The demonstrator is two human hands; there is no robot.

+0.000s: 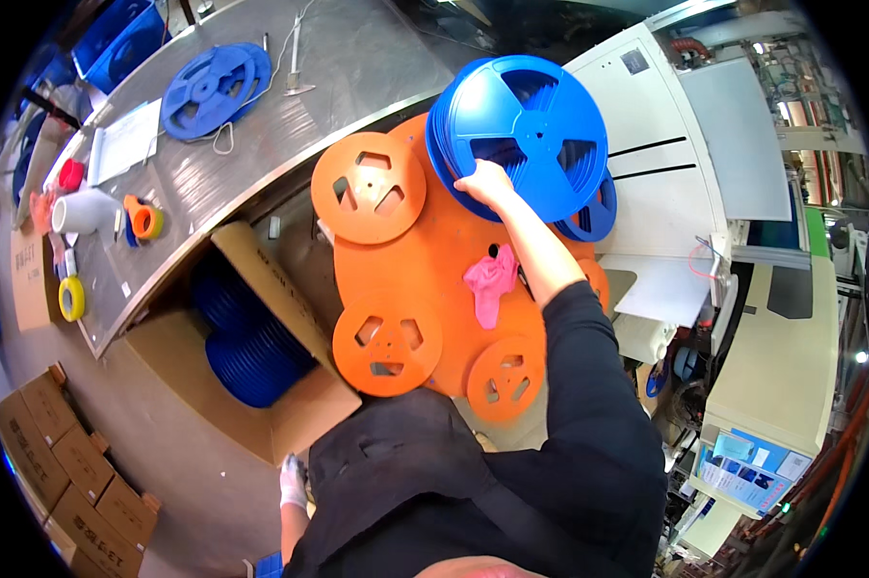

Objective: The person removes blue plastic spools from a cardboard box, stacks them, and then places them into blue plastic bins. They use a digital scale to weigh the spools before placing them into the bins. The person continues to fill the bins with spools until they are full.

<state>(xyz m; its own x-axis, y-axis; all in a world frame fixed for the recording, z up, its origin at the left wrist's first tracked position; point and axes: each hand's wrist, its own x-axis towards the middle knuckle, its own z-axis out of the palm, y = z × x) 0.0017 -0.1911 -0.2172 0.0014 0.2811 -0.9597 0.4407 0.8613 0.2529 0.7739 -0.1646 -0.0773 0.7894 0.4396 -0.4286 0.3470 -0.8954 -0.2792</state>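
My right hand reaches forward and grips the lower left rim of a stack of blue plastic reels, its fingers hooked at a cut-out. Beneath the stack is a large orange turntable-like disc carrying smaller orange discs with slots. On the orange surface, left of my right forearm, lies a crumpled pink cloth. My left hand, in a whitish glove, hangs low at my left side beside the open carton. Its fingers are too small and partly hidden to read.
Blue reels fill part of the carton. A metal table at the left bears a blue reel, papers and tape rolls. White machine panels stand right. Brown boxes are stacked lower left.
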